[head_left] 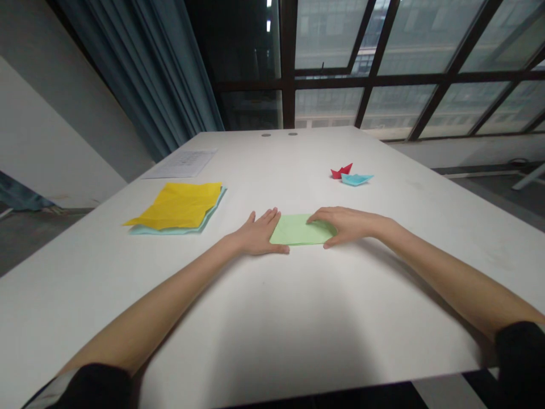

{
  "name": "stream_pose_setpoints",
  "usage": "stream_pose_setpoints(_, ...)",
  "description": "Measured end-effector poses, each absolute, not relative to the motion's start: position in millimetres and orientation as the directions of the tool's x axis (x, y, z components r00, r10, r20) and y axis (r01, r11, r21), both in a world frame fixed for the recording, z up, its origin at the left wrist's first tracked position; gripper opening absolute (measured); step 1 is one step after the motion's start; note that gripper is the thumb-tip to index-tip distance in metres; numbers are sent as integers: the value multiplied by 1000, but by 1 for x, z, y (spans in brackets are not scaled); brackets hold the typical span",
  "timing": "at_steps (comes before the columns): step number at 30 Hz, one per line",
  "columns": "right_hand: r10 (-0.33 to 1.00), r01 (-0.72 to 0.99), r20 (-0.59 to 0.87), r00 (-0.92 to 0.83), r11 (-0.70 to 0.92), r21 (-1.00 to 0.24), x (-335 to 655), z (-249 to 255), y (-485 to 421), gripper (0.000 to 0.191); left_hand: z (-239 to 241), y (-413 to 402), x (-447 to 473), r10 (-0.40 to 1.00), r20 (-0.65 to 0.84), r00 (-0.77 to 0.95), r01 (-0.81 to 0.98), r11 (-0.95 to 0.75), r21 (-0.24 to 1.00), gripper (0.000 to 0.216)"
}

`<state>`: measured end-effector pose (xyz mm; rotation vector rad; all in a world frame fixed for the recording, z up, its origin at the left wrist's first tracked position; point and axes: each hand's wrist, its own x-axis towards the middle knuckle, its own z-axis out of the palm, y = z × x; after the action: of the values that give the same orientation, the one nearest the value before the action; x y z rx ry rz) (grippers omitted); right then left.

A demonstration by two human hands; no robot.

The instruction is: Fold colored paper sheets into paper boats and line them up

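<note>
Green paper (294, 230) lies between left hand (261, 234), spread flat at one end, and right hand (340, 225), arched over the other, grip unclear; appears folded to a flat rectangle, further shaping not yet done, while red boat (341, 172) and blue boat (356, 179) beyond right hand look finished.

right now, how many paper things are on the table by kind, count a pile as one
Paper boats: 2 (red boat, blue boat)
Folded green paper: 1
Pile of coloured paper: 1
Printed white paper: 1
Total: 5
</note>
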<state>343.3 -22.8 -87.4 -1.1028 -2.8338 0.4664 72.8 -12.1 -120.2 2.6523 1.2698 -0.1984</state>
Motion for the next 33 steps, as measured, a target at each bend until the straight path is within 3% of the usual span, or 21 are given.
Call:
stream_pose_setpoints(3,703,691,-103,-703,644,-328,344,-84,-25,59,-117,-8,69,735,-200,648,761,-633,141,108)
stream_pose_setpoints(10,680,667,-109,-726,655,-356,346,-82,-21,32,-107,-1,63,733,-174,658,752,-625,211,74)
stream_pose_setpoints(13,681,658,-60,-730,677,-329,345,-80,-20,24,-101,1,61,742,-102,663,738,-626,252,69)
stream_pose_setpoints(16,752,695,87,-653,641,-325,343,-80,-21,26,-96,3,61,784,32,619,702,-572,423,67)
stream_pose_setpoints(19,840,683,278,-467,542,-490,342,-82,-17,28,-92,6,62,866,81,494,632,-421,650,74)
stream_pose_setpoints(22,923,598,311,-228,385,-703,344,-91,-6,31,-92,12,61,935,81,344,593,-283,754,74)
stream_pose_setpoints(25,982,494,180,-63,188,-849,350,-105,8,30,-99,19,56,953,113,280,663,-277,695,65)
stream_pose_setpoints(28,997,460,67,25,48,-886,361,-118,21,29,-108,24,50,947,99,306,813,-314,491,63)
stream_pose_setpoints(33,988,625,82,-133,148,-767,382,-128,30,35,-117,24,44,940,2,342,928,-338,160,60)
